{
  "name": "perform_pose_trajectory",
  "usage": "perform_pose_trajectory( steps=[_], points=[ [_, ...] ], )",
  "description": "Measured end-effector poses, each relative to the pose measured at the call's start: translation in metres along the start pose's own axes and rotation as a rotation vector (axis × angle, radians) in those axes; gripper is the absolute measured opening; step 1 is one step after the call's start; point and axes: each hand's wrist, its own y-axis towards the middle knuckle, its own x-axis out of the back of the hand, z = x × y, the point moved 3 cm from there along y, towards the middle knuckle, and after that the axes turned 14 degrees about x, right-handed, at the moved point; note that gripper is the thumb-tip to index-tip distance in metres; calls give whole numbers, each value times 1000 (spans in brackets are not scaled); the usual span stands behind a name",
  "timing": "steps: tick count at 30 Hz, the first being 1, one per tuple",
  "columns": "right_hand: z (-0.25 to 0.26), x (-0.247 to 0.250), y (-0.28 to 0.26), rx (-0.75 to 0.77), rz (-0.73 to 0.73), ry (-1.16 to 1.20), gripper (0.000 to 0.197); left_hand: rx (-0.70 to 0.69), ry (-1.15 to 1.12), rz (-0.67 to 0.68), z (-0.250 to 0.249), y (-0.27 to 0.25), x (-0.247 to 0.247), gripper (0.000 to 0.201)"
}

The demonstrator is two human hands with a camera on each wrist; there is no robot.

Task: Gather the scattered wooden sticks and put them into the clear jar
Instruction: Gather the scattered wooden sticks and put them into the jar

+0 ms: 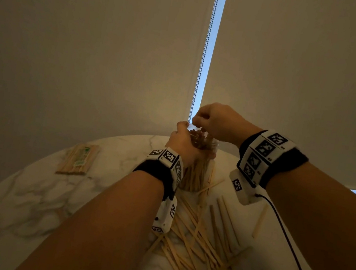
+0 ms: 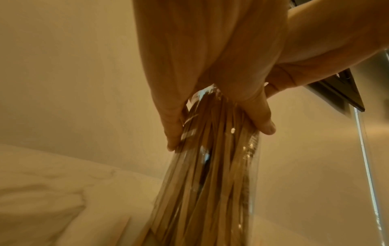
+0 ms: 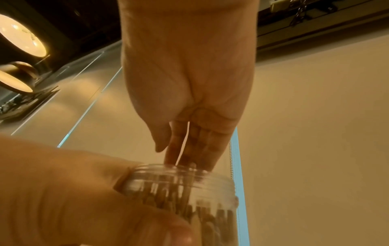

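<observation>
The clear jar (image 1: 196, 175) stands on the marble table (image 1: 46, 195), packed with upright wooden sticks. My left hand (image 1: 183, 140) grips it just below the threaded rim, thumb on one side and fingers on the other (image 2: 219, 133). My right hand (image 1: 197, 121) hovers over the mouth, its bunched fingertips (image 3: 183, 158) pinching the tops of sticks that reach into the jar (image 3: 179, 179). Several loose wooden sticks (image 1: 200, 250) lie criss-crossed on the table in front of the jar, under my forearms.
A wrapped bundle of sticks (image 1: 78, 158) lies at the table's back left. One stick (image 1: 260, 220) lies apart on the right. A black cable (image 1: 290, 246) trails from my right wristband. Behind the table hang window blinds with a bead chain (image 1: 206, 46).
</observation>
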Motion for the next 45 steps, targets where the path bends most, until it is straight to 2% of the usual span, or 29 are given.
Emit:
perform_pose_trajectory(
  steps=[3, 4, 6, 9, 10, 11, 12, 13, 15, 16, 17, 19, 21, 23, 24, 29, 35, 38, 40, 43, 45],
  points=[
    [4, -7, -1, -14, 140, -36, 32, 8, 9, -5, 0, -1, 1, 111],
    [2, -6, -2, -19, 142, -20, 33, 10, -2, 1, 0, -1, 0, 114],
    [-2, 3, -5, -11, 12, 70, 33, 15, -19, 16, 1, 0, 0, 123],
    [-25, 13, -15, -79, -374, 213, 35, 15, 2, 0, -2, -3, 3, 130],
    [-39, 9, -21, -141, -448, 238, 34, 18, 34, 19, -4, -3, 5, 134],
    [-53, 3, -27, -207, -454, 232, 34, 45, 115, 60, -6, -5, 9, 137],
    [-68, -8, -31, -273, -374, 190, 34, 83, 248, 104, -6, -7, 14, 138],
    [-81, -22, -35, -322, -214, 124, 33, 134, 433, 128, -4, -6, 20, 131],
    [-91, -53, -44, -338, 170, 3, 30, 186, 820, 92, 3, -6, 34, 91],
    [-89, -66, -48, -299, 319, -32, 33, 166, 946, 73, 7, -5, 37, 69],
    [-85, -76, -51, -259, 424, -37, 39, 135, 1035, 79, 10, -6, 37, 55],
    [-75, -90, -58, -211, 563, -43, 45, 101, 1105, 165, 23, -8, 31, 53],
    [-71, -100, -65, -168, 635, -96, 46, 124, 1069, 277, 35, -13, 24, 68],
    [-65, -105, -72, -99, 666, -159, 46, 134, 1066, 324, 44, -19, 20, 79],
    [-61, -105, -76, -59, 678, -190, 45, 117, 1097, 328, 47, -23, 20, 77],
    [-27, -105, -106, 77, 659, -248, 36, 43, 1135, 388, 47, -66, 25, 37],
    [30, -107, -146, 90, 702, -219, 29, -19, 1240, 386, 52, -119, 22, 48],
    [54, -98, -163, 117, 696, -144, 29, -23, 1196, 377, 50, -144, 25, 46],
    [51, -85, -166, 67, 596, -62, 31, -16, 1097, 359, 50, -157, 32, 44],
    [14, -69, -160, -100, 427, -31, 42, 43, 1023, 284, 54, -168, 47, 48],
    [-10, -71, -153, -183, 466, -82, 51, 114, 1083, 246, 59, -174, 57, 49]
  ],
)
